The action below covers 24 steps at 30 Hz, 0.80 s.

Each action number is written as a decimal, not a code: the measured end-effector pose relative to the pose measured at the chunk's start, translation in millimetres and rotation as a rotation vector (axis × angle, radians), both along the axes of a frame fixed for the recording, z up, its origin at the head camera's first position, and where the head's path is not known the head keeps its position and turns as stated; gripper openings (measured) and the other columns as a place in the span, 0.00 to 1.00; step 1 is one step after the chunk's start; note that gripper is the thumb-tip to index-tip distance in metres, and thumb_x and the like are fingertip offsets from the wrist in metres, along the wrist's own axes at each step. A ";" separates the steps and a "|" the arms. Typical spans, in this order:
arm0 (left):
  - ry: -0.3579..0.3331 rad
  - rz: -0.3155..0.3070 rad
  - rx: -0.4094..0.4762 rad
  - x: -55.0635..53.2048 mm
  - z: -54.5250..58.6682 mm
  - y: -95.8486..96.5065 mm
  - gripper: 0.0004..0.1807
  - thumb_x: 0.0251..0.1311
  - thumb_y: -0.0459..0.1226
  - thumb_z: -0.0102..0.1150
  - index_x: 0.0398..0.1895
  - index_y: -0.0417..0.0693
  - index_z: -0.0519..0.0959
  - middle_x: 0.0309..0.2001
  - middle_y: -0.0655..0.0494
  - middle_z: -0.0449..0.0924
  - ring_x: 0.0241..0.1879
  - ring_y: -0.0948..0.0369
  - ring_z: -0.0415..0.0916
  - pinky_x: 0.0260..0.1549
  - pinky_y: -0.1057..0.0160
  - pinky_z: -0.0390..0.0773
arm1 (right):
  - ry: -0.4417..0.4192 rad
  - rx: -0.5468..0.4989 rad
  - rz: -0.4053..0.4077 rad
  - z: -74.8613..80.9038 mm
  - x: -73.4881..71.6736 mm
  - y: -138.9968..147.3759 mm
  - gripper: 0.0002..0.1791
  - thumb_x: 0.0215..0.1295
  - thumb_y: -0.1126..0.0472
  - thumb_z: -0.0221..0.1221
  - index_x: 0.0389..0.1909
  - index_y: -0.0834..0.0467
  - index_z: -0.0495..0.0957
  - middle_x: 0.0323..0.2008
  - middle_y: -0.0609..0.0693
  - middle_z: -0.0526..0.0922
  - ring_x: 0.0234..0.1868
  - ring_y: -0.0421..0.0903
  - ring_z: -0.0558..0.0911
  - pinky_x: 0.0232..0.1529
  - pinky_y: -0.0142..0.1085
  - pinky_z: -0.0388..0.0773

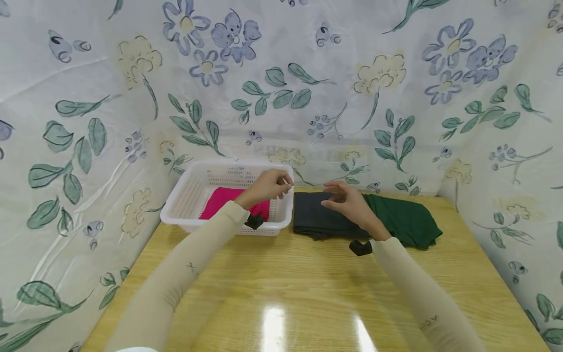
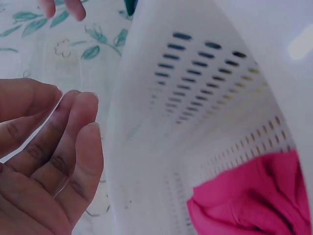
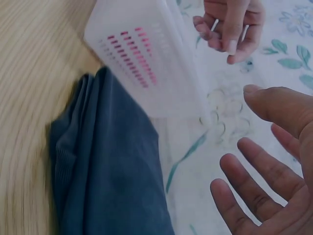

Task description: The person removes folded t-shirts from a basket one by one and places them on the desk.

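Observation:
My left hand [image 1: 269,187] hovers over the right end of a white perforated plastic basket [image 1: 178,215], its fingers loosely bent and nothing held. In the left wrist view its fingertips [image 2: 88,105] are beside the basket's wall. Inside the basket lies a folded bright pink cloth [image 2: 244,196]. Above a folded dark grey-blue garment [image 1: 310,215] is my right hand [image 1: 347,201], thumb and fingers spread apart and holding nothing. The right wrist view shows that garment [image 3: 112,156] in layered folds close against the basket, with the right hand's fingers [image 3: 259,161] off to its side.
A folded dark green garment [image 1: 402,220] lies right of the grey-blue one, partly behind the right forearm. All stand along the back of a wooden table [image 1: 308,283]. A white floral sheet [image 1: 286,122] hangs behind and at both sides.

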<state>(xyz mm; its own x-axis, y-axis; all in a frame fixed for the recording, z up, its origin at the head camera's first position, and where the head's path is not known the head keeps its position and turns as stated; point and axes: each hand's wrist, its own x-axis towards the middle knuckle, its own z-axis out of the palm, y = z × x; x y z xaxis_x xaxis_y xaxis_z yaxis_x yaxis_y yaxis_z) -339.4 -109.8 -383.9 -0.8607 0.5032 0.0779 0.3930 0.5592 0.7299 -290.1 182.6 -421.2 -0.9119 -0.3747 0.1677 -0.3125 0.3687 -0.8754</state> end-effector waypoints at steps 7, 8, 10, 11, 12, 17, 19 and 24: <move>-0.005 0.054 -0.008 0.9 4.5 -24.0 0.10 0.73 0.33 0.57 0.49 0.36 0.82 0.34 0.43 0.84 0.33 0.44 0.83 0.30 0.61 0.81 | 0.023 0.006 0.015 6.6 -2.2 -22.7 0.31 0.69 0.55 0.68 0.71 0.50 0.71 0.66 0.54 0.76 0.54 0.52 0.81 0.51 0.50 0.81; -0.008 0.060 -0.011 1.4 4.8 -27.9 0.10 0.73 0.34 0.57 0.49 0.36 0.82 0.34 0.43 0.84 0.34 0.41 0.83 0.29 0.61 0.80 | 0.027 0.007 0.023 7.5 -2.7 -26.5 0.31 0.70 0.55 0.68 0.71 0.51 0.71 0.67 0.55 0.76 0.54 0.52 0.81 0.50 0.50 0.81; -0.008 0.063 -0.014 2.1 4.7 -36.0 0.09 0.74 0.34 0.56 0.49 0.38 0.82 0.34 0.43 0.85 0.36 0.39 0.82 0.29 0.60 0.79 | 0.033 0.008 0.036 8.9 -3.4 -34.4 0.32 0.70 0.56 0.68 0.72 0.52 0.70 0.67 0.57 0.76 0.54 0.52 0.82 0.50 0.50 0.81; -0.006 0.068 -0.017 2.8 4.8 -40.2 0.09 0.74 0.34 0.56 0.48 0.39 0.82 0.34 0.44 0.85 0.35 0.39 0.82 0.29 0.59 0.78 | 0.032 0.006 0.041 9.2 -3.8 -38.6 0.32 0.69 0.56 0.68 0.72 0.52 0.71 0.66 0.56 0.76 0.54 0.52 0.82 0.50 0.50 0.82; 0.001 0.071 -0.021 3.1 4.3 -44.3 0.09 0.74 0.35 0.56 0.48 0.39 0.82 0.34 0.44 0.85 0.35 0.41 0.82 0.30 0.59 0.78 | 0.031 0.005 0.049 9.5 -4.3 -42.8 0.32 0.69 0.56 0.68 0.72 0.52 0.70 0.66 0.56 0.76 0.54 0.52 0.82 0.50 0.50 0.82; -0.007 0.114 -0.008 2.3 1.1 -65.0 0.09 0.73 0.34 0.56 0.49 0.39 0.82 0.35 0.49 0.85 0.33 0.51 0.82 0.33 0.59 0.80 | 0.029 -0.023 0.079 8.9 -5.3 -64.2 0.33 0.69 0.56 0.68 0.73 0.52 0.70 0.66 0.55 0.76 0.53 0.52 0.81 0.49 0.49 0.82; -0.040 0.136 0.024 0.2 0.0 -72.4 0.10 0.73 0.34 0.56 0.50 0.38 0.82 0.36 0.47 0.85 0.33 0.48 0.83 0.33 0.58 0.81 | 0.034 -0.031 0.089 8.9 -4.8 -72.2 0.33 0.69 0.56 0.68 0.72 0.52 0.70 0.65 0.54 0.77 0.52 0.51 0.82 0.49 0.49 0.82; -0.097 0.215 0.057 -2.9 -0.9 -93.0 0.11 0.73 0.33 0.55 0.52 0.37 0.81 0.41 0.39 0.84 0.37 0.40 0.84 0.33 0.58 0.83 | 0.055 -0.024 0.115 10.7 -2.2 -93.6 0.32 0.69 0.59 0.68 0.72 0.50 0.70 0.64 0.52 0.78 0.51 0.49 0.82 0.48 0.46 0.82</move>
<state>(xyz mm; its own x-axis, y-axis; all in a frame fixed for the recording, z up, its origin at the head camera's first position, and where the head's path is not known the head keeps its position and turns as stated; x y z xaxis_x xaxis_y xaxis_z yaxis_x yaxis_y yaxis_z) -342.3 -202.7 -384.8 -0.9523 0.3048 0.0123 0.1957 0.5793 0.7913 -292.3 89.1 -410.5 -0.8521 -0.4718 0.2265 -0.3996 0.3071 -0.8637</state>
